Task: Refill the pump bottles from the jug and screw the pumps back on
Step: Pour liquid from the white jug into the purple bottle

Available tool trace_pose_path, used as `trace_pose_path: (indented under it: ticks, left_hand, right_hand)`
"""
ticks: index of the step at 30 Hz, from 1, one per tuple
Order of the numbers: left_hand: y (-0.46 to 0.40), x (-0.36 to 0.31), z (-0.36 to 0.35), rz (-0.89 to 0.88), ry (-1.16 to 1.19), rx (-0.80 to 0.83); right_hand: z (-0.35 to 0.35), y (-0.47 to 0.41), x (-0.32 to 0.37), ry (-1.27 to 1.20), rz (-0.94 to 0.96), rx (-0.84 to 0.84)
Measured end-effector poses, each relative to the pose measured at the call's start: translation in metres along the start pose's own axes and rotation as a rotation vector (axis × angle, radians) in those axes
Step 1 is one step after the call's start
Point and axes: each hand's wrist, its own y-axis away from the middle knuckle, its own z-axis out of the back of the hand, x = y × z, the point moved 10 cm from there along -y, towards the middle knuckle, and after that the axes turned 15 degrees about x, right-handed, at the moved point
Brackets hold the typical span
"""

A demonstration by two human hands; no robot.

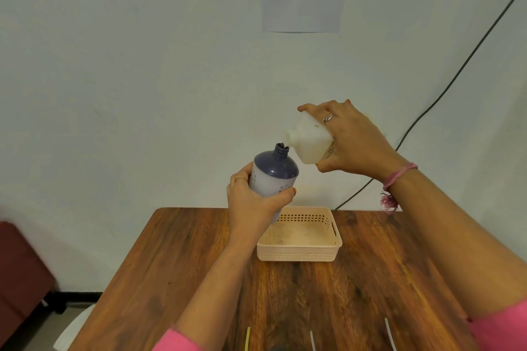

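My left hand (253, 202) grips a pump bottle (273, 172) with a dark blue shoulder, a pale dotted body and an open neck, held up above the table and leaning slightly right. My right hand (353, 141) holds the white jug (309, 138) tipped over on its side, its uncapped spout pointing left just above and to the right of the bottle's mouth. No stream of liquid is visible between them. No pump sits on the bottle.
A beige perforated basket (299, 253) stands on the wooden table (370, 279) below the bottles. Thin pump tubes, one yellow (247, 336) and two clear (389, 332), poke in at the bottom edge. A black cable (456, 71) runs down the wall on the right.
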Motion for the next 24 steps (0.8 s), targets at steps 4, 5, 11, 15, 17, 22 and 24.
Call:
trace_pose_path:
  ticks: [4,5,11,15,17,22,24]
  left_hand:
    - [0.0001,-0.0006,-0.0003,0.0,0.002,-0.001]
    - [0.0003,-0.0008,-0.0002,0.0,0.002,-0.002]
    - [-0.0008,0.0018,-0.0016,0.001,0.005,-0.002]
    - [-0.0013,0.003,-0.0026,-0.002,-0.001,0.006]
    - [-0.0017,0.0031,-0.0026,-0.003,-0.007,0.006]
    - [-0.0024,0.003,-0.0028,-0.009,-0.01,0.008]
    - [-0.0025,0.0031,-0.0021,-0.01,-0.005,0.007]
  right_hand:
    - [0.0003,0.0006,-0.0004,-0.005,-0.001,-0.001]
    - [-0.0001,0.0007,-0.0007,-0.005,-0.003,0.001]
    - [-0.0015,0.0007,-0.0028,-0.007,-0.006,-0.002]
    - [-0.0019,0.0012,-0.0019,-0.006,-0.006,0.003]
    - [-0.0011,0.0013,-0.002,-0.003,-0.008,0.002]
    - [-0.0008,0.0014,-0.0016,-0.007,-0.013,0.007]
    - [-0.0001,0.0013,-0.0013,-0.008,-0.018,0.007]
